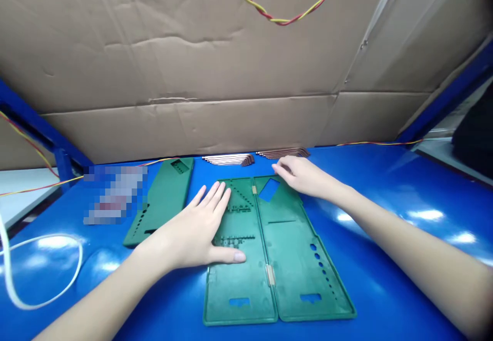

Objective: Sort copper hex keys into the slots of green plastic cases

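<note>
An unfolded green plastic hex key case lies flat, its two halves joined by pale hinges. My left hand rests over the left half, with spread fingers and the thumb pointing right across it. At the far edge of the right half is my right hand, fingers curled toward the thumb; whatever they may pinch is hidden. Just behind that hand sits a nested set of copper-coloured L-shaped hex keys. A similar set of hex keys lies to its left, untouched.
Left of the open case lies another green case, folded shut. Farther left is a blurred-out item near a looped white cable. A cardboard wall closes off the back of the blue tabletop; a twisted red-yellow wire hangs above.
</note>
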Demonstrator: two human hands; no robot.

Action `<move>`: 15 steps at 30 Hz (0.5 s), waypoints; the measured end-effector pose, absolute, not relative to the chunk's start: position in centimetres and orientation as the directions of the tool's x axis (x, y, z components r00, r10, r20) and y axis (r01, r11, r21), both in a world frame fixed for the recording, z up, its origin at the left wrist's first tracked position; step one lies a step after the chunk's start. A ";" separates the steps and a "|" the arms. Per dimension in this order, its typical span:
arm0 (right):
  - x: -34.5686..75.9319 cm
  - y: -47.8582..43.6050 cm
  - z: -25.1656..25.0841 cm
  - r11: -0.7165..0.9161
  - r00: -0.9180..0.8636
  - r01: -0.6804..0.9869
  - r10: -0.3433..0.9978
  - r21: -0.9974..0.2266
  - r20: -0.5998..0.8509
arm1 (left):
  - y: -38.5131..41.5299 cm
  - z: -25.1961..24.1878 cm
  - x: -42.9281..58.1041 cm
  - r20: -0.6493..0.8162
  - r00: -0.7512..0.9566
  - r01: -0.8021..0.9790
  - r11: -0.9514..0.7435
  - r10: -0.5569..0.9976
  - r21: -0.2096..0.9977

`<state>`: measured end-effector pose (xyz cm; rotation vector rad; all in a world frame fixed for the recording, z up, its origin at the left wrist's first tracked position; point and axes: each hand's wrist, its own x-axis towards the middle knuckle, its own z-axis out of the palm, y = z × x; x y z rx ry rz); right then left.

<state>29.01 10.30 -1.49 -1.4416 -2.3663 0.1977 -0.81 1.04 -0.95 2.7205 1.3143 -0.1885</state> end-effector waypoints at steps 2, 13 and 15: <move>29.3 10.7 -1.2 0.415 -0.314 0.784 0.907 -0.462 0.281 | 1.1 -1.0 -0.7 -0.172 0.607 0.793 -0.606 0.776 0.064; 26.2 7.5 -0.2 0.589 -0.451 0.197 0.765 -0.784 0.461 | 2.9 1.1 -2.7 -0.186 0.480 0.868 -0.435 0.857 0.239; 25.7 6.9 -0.9 0.655 -0.602 0.330 0.701 -0.680 0.383 | 3.3 1.5 -3.4 -0.159 0.438 0.892 -0.405 0.885 0.202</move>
